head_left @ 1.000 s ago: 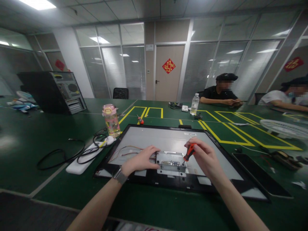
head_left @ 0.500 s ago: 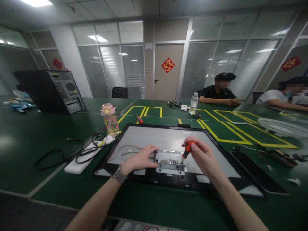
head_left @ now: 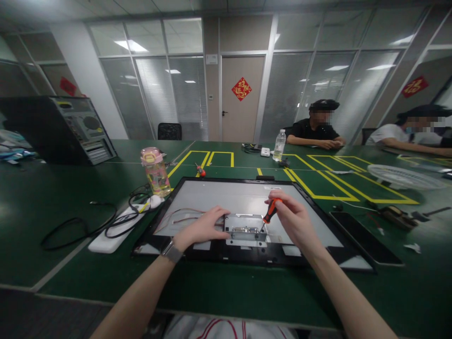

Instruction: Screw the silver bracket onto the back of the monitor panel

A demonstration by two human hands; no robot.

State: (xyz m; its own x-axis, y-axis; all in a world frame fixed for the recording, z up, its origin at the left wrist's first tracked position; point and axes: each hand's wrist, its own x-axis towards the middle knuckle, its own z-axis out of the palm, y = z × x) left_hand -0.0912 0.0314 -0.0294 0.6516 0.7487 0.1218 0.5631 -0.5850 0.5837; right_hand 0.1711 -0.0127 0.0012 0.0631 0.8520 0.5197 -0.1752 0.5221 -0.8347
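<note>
A flat monitor panel (head_left: 226, 195) lies back-up on the green table, black frame around a grey metal back. Near its front edge sits a small metal cover plate (head_left: 246, 229). My right hand (head_left: 294, 220) is closed on an orange-and-black screwdriver (head_left: 269, 213), whose tip points down at the plate's right side. My left hand (head_left: 202, 228) rests beside the plate's left edge, fingers curled against it. Thin coloured wires (head_left: 180, 217) run across the panel left of that hand.
A pink drink bottle (head_left: 154, 172), black cables (head_left: 88, 226) and a white block (head_left: 109, 233) lie to the left, a computer case (head_left: 67, 129) beyond. Another red screwdriver (head_left: 200, 171) lies farther back. Two people sit at the far right; a white fan grille (head_left: 406, 177) and a dark slab (head_left: 363, 238) lie right.
The view has tilted down and shifted slightly. Both hands stay at the metal plate, with the screwdriver still on its right side.
</note>
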